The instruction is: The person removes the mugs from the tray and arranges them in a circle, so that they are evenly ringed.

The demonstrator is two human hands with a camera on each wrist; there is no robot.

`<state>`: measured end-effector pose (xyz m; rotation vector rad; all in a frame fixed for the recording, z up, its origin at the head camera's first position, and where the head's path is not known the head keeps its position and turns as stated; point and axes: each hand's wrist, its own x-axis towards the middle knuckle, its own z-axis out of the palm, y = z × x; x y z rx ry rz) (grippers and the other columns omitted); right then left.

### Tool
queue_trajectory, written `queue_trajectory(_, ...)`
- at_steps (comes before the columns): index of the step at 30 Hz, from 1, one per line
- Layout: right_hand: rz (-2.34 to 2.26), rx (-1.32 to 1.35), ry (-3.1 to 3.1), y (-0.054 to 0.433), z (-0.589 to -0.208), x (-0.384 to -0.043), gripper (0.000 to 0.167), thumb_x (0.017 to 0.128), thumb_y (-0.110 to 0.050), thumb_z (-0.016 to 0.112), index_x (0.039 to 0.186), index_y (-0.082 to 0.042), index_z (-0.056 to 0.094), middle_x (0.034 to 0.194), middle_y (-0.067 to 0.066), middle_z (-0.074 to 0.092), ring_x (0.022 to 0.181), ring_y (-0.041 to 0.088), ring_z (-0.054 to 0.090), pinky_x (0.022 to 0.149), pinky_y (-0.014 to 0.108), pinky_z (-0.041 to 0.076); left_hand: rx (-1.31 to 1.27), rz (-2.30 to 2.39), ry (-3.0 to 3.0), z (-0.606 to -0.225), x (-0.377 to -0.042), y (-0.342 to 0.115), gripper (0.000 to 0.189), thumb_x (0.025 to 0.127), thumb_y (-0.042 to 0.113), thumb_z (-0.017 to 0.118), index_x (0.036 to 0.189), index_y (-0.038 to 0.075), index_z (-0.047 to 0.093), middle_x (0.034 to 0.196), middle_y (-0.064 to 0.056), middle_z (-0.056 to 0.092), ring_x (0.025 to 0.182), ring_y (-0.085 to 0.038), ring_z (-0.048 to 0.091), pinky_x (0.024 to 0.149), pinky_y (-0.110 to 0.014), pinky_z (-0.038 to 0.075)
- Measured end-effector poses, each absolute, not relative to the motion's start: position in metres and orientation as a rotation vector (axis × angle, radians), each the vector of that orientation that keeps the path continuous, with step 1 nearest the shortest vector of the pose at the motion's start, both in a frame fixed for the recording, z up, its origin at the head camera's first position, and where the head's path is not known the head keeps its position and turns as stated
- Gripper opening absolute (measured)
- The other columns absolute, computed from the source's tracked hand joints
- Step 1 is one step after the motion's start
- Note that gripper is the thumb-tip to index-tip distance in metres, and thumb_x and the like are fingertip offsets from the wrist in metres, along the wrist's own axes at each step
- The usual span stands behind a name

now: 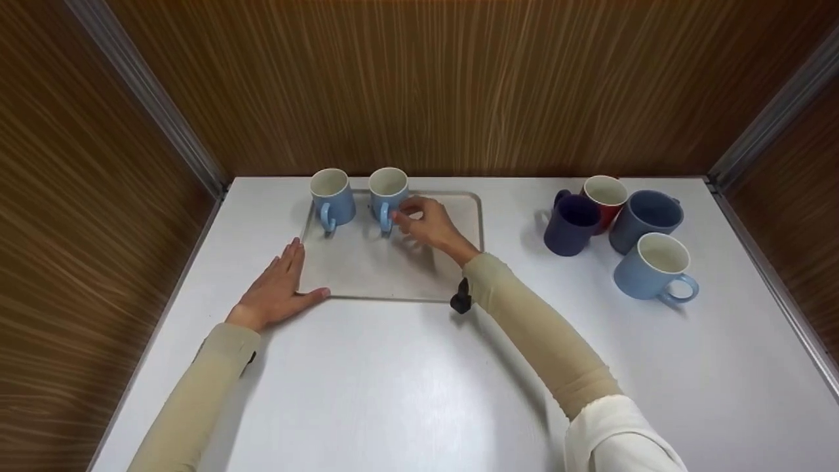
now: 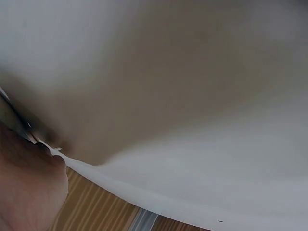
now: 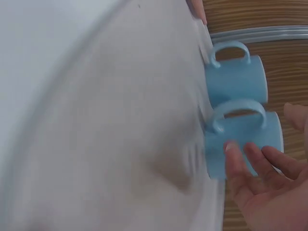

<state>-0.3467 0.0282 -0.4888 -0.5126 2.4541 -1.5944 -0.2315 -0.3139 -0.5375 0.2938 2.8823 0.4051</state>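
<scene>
Two light-blue mugs stand upright at the back of a pale, shallow tray [image 1: 367, 275], the left mug [image 1: 338, 204] near its left corner. My right hand [image 1: 429, 223] is at the right side of the other mug [image 1: 388, 191], its loosely bent fingers close to the handle. In the right wrist view the thumb stands apart and the fingers [image 3: 255, 166] lie in front of that mug's body, not wrapped round it; contact is hard to tell. My left hand [image 1: 278, 288] lies flat at the tray's front-left corner, fingers straight and thumb spread along the front edge.
On the right of the white table [image 1: 406, 387] stand a dark purple mug [image 1: 570, 226], a red mug [image 1: 609, 200], a grey-blue mug [image 1: 645, 219] and a light-blue mug [image 1: 645, 269], close together. Wood-grain panels [image 1: 419, 85] wall the back and sides.
</scene>
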Motion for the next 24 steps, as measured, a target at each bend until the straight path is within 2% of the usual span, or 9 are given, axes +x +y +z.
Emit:
queue_trajectory(2,-1.607,-0.51,2.416,0.022,-0.494,-0.344,0.038,0.104,-0.028,0.07,0.131,-0.001,0.069,0.123,0.015,0.073,0.1,0.026,0.075,0.083,0.036,0.065,0.291,0.409,2.879,-0.538,-0.231,-0.314,0.125,0.094,0.089,0.042,0.17,0.003,-0.005,0.18,-0.013,-0.011,0.168,-0.035,-0.002,0.137,-0.053,0.007)
queue_trajectory(5,-1.629,-0.496,2.334,0.014,-0.499,-0.34,0.038,0.106,-0.026,0.067,0.134,-0.001,0.068,0.126,0.016,0.073,0.105,0.028,0.074,0.084,0.034,0.064,0.288,0.404,2.882,-0.538,-0.23,-0.314,0.125,0.093,0.09,0.042,0.171,0.004,-0.005,0.18,-0.013,-0.01,0.168,-0.034,0.0,0.137,-0.053,0.008)
queue_trajectory(10,-1.713,-0.414,2.136,0.001,-0.503,-0.336,0.041,0.107,-0.026,0.064,0.14,-0.002,0.063,0.133,0.02,0.071,0.115,0.035,0.071,0.094,0.042,0.064,0.299,0.408,2.902,-0.536,-0.228,-0.314,0.124,0.094,0.089,0.043,0.171,0.003,-0.003,0.181,-0.014,-0.008,0.168,-0.034,0.002,0.137,-0.053,0.009)
queue_trajectory(13,-1.768,-0.351,2.069,-0.002,-0.504,-0.336,0.039,0.109,-0.023,0.064,0.14,0.0,0.063,0.134,0.022,0.07,0.115,0.036,0.071,0.098,0.045,0.063,0.314,0.422,2.906,-0.535,-0.228,-0.314,0.123,0.095,0.087,0.044,0.17,0.001,-0.001,0.18,-0.015,-0.007,0.168,-0.034,0.003,0.137,-0.053,0.009)
queue_trajectory(20,-1.866,-0.3,2.06,-0.003,-0.509,-0.335,0.026,0.113,-0.015,0.055,0.121,0.007,0.066,0.125,0.029,0.067,0.105,0.034,0.07,0.096,0.048,0.061,0.31,0.419,2.893,-0.534,-0.228,-0.314,0.125,0.093,0.09,0.042,0.17,0.003,-0.004,0.181,-0.014,-0.008,0.168,-0.034,0.002,0.137,-0.052,0.009)
queue_trajectory(24,-1.898,-0.296,2.055,-0.003,-0.511,-0.336,0.03,0.113,-0.015,0.054,0.122,0.011,0.067,0.124,0.031,0.068,0.105,0.035,0.071,0.1,0.05,0.062,0.305,0.408,2.894,-0.535,-0.228,-0.314,0.125,0.093,0.09,0.041,0.17,0.003,-0.004,0.181,-0.014,-0.008,0.168,-0.034,0.002,0.137,-0.052,0.009)
